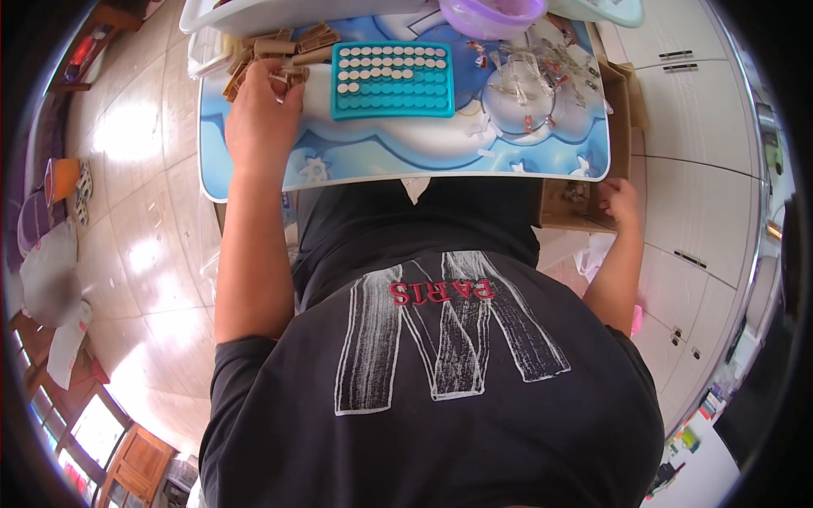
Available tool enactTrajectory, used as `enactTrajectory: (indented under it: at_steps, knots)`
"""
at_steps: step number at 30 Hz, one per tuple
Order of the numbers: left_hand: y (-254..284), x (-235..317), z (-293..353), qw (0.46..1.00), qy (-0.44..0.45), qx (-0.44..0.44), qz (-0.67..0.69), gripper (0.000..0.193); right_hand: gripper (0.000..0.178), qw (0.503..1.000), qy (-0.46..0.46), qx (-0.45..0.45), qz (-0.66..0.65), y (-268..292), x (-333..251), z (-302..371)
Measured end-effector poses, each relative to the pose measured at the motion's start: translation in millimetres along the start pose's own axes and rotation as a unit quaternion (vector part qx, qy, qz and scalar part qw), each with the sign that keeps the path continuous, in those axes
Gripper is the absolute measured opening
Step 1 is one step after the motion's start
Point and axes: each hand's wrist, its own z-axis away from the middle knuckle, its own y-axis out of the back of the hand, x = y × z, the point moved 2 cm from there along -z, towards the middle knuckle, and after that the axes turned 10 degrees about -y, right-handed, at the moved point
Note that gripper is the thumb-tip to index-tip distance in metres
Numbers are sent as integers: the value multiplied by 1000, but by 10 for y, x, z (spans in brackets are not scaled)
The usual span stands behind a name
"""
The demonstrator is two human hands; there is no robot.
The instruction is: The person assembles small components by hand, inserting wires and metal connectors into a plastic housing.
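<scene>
My left hand (261, 110) reaches into a pile of brown, strip-like pieces (313, 38) at the table's far left. Its fingers are bent, and thumb and fingertips close round one brown piece (294, 76), partly hidden by the hand. My right hand (622, 201) hangs beyond the table's right edge, over an open cardboard box (577, 217). Its fingers are loosely bent and apart, with nothing visible in them. Between the hands a turquoise tray (392, 113) of round pockets lies on the table. White discs (381, 62) fill its far rows and part of the nearer ones.
A tangle of clear strips and small reddish-brown pieces (529, 76) lies at the table's right. Behind stand a purple bowl (493, 19), a white bin (313, 15) and a pale tub (605, 10). White cabinets (699, 199) rise on the right. Tiled floor (140, 203) stretches left.
</scene>
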Motion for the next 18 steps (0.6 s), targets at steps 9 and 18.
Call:
enactTrajectory:
  at_steps: [9,18]
  knots:
    - [39,-69,95,795,125,59,590,23,20,925,356,99,-86,-331,-1500,1365]
    - [99,92,349,584,175,-127,782,29,28,929,350,83,-89,-592,-1952,1357]
